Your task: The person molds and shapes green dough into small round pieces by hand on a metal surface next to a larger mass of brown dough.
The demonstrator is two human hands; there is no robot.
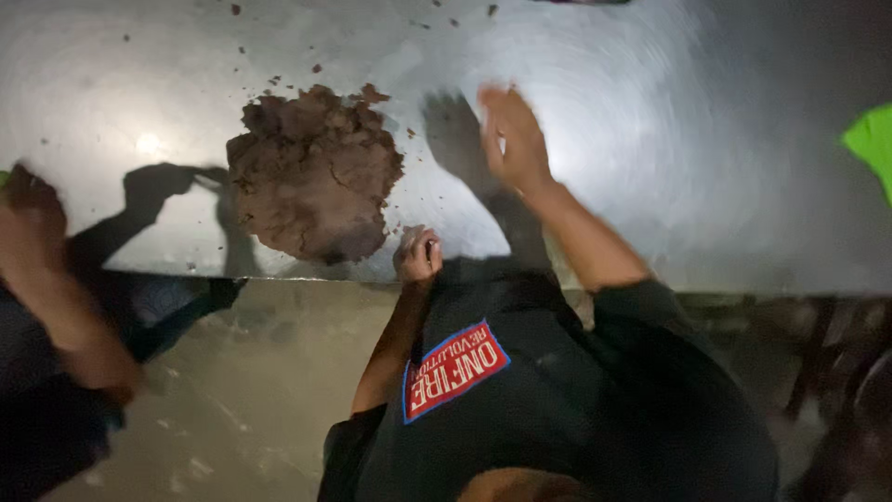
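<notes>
A big lump of crumbly brown clay-like mass (311, 172) lies on a shiny metal table (669, 149), near its front edge. My left hand (418, 255) is curled into a fist at the table's edge, just right of the lump's lower side; I cannot make out anything in it. My right hand (511, 139) is raised over the table to the right of the lump, fingers spread, blurred, holding nothing. My dark shirt with a red and blue patch (455, 367) fills the lower middle.
Another person's hand (30, 218) and forearm reach up to the table at the far left. Brown crumbs (279, 82) lie scattered behind the lump. Something bright green (872, 139) shows at the right edge. Grey concrete floor (260, 390) lies below the table edge.
</notes>
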